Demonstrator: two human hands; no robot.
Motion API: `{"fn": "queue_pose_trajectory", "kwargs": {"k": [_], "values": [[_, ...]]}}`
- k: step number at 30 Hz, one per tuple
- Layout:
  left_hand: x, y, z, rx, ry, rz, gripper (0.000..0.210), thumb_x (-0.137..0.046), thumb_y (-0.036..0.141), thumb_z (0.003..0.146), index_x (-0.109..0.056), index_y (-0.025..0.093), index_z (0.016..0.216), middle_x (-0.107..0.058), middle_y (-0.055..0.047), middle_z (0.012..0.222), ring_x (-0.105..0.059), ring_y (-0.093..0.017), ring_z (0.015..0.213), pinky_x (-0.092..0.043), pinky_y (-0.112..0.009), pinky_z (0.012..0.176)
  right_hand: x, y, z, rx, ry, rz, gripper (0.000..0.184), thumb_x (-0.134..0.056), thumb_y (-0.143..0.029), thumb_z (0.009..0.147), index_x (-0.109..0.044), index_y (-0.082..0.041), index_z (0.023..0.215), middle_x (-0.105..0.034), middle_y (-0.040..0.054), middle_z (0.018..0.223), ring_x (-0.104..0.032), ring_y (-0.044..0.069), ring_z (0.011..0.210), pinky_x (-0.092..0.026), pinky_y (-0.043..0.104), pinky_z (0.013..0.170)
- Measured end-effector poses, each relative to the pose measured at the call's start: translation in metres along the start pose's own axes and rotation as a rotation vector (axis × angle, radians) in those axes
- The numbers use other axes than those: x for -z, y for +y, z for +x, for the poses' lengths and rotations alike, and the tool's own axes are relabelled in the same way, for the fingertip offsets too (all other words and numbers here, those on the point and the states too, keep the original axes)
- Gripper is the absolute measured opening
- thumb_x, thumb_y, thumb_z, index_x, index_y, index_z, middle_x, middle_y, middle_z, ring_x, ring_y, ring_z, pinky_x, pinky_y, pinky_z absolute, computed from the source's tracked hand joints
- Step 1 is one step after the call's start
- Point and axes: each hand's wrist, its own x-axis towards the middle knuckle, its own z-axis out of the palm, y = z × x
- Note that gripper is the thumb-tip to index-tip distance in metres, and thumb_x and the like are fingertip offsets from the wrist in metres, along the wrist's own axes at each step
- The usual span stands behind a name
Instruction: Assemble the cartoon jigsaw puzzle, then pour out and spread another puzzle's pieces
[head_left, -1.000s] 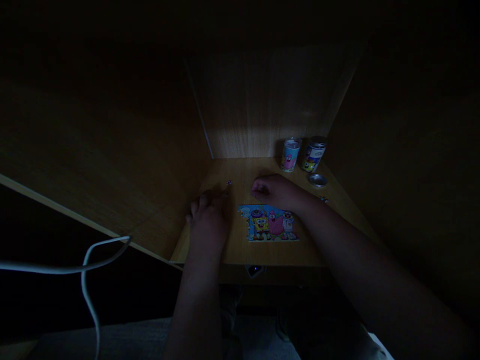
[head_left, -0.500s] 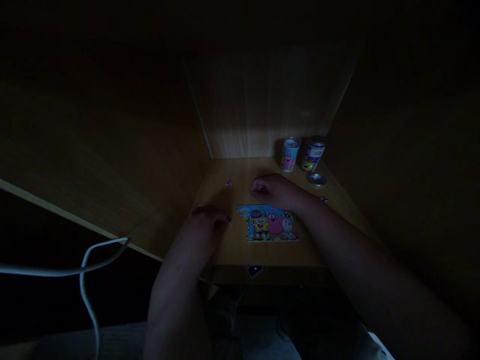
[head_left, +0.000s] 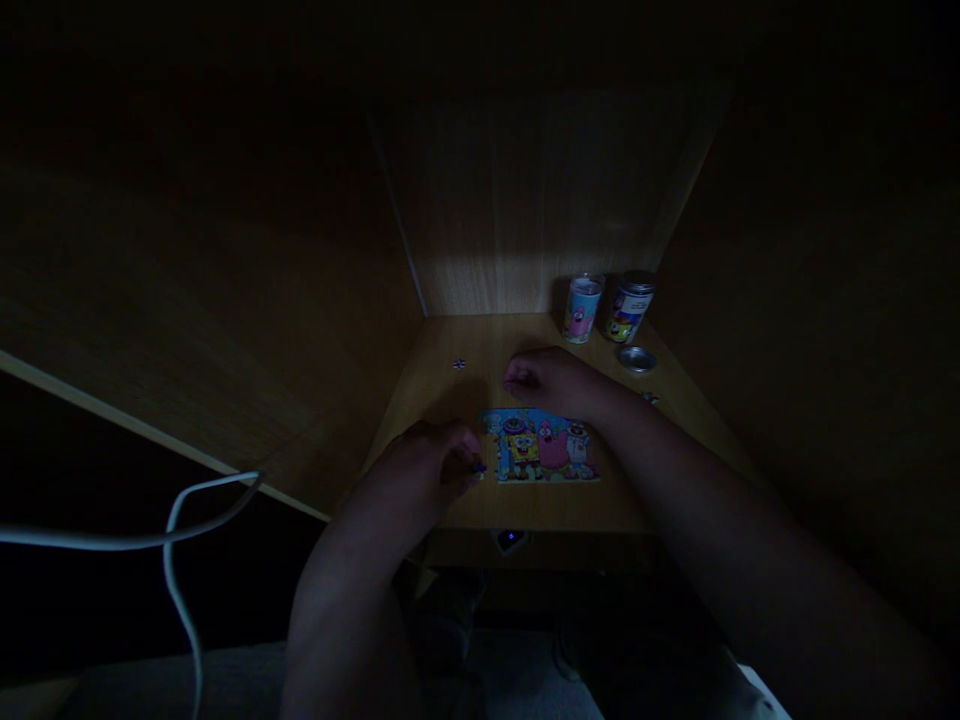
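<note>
A cartoon jigsaw puzzle (head_left: 551, 450), mostly joined, lies on the wooden tabletop, its left edge uneven. My left hand (head_left: 442, 455) pinches a small dark blue puzzle piece (head_left: 478, 468) just left of that edge. Above the puzzle's top edge, my right hand (head_left: 540, 378) is curled with fingers closed; whatever is in them, if anything, is hidden. One loose puzzle piece (head_left: 459, 364) lies farther back on the left. More loose pieces (head_left: 649, 398) show beside my right forearm, partly covered by it.
Two cartoon-printed cans, one with a clear top (head_left: 583, 310) and one with a metal lid (head_left: 630, 308), stand at the back right. A round metal lid (head_left: 637, 359) lies before them. Wooden panels enclose the tabletop (head_left: 450, 515). A white cable (head_left: 176, 580) hangs at left.
My left hand has moved right, toward the puzzle's left edge, and the piece in its fingers now shows more. My right hand has stayed nearly in place.
</note>
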Motion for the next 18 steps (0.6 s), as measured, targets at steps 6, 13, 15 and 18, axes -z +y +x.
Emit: {"fn": "queue_pose_trajectory", "kwargs": {"k": [6,13,15,18], "values": [[-0.0013,0.0018,-0.001,-0.04,-0.012,-0.004,0.02,-0.082,0.01,0.086,-0.076,0.027,0.094,-0.082,0.0,0.105,-0.077,-0.021,0.098,-0.058,-0.033,0.09,0.0014,-0.0032,-0.0004,-0.015,-0.012,-0.015,0.007,-0.069,-0.021,0.097,-0.076,-0.018,0.1,-0.08,0.0035,0.094,-0.069,0.016,0.082,-0.045,0.027,0.075],[-0.002,-0.0006,-0.0011,-0.056,0.008,0.005,0.018,-0.078,0.012,0.088,-0.077,0.028,0.097,-0.082,-0.001,0.107,-0.077,-0.022,0.098,-0.058,-0.035,0.09,-0.0002,-0.0017,-0.0005,-0.004,0.006,-0.003,0.008,-0.068,-0.021,0.098,-0.075,-0.018,0.099,-0.079,0.0029,0.092,-0.069,0.016,0.08,-0.045,0.026,0.073],[-0.0023,-0.0019,-0.0015,-0.05,0.02,0.014,0.018,-0.078,0.012,0.089,-0.077,0.028,0.098,-0.082,-0.001,0.105,-0.077,-0.023,0.097,-0.058,-0.035,0.09,0.0001,-0.0015,-0.0005,0.0,0.004,-0.01,0.007,-0.069,-0.021,0.097,-0.076,-0.018,0.099,-0.079,0.0029,0.092,-0.069,0.016,0.08,-0.045,0.026,0.073],[-0.0028,-0.0032,-0.0015,-0.019,0.038,0.04,0.019,-0.078,0.012,0.09,-0.077,0.028,0.098,-0.082,-0.001,0.103,-0.077,-0.023,0.097,-0.058,-0.035,0.089,0.0004,-0.0016,-0.0007,-0.002,-0.001,-0.007,0.007,-0.069,-0.02,0.097,-0.075,-0.018,0.099,-0.079,0.0033,0.092,-0.07,0.016,0.081,-0.046,0.026,0.074]]}}
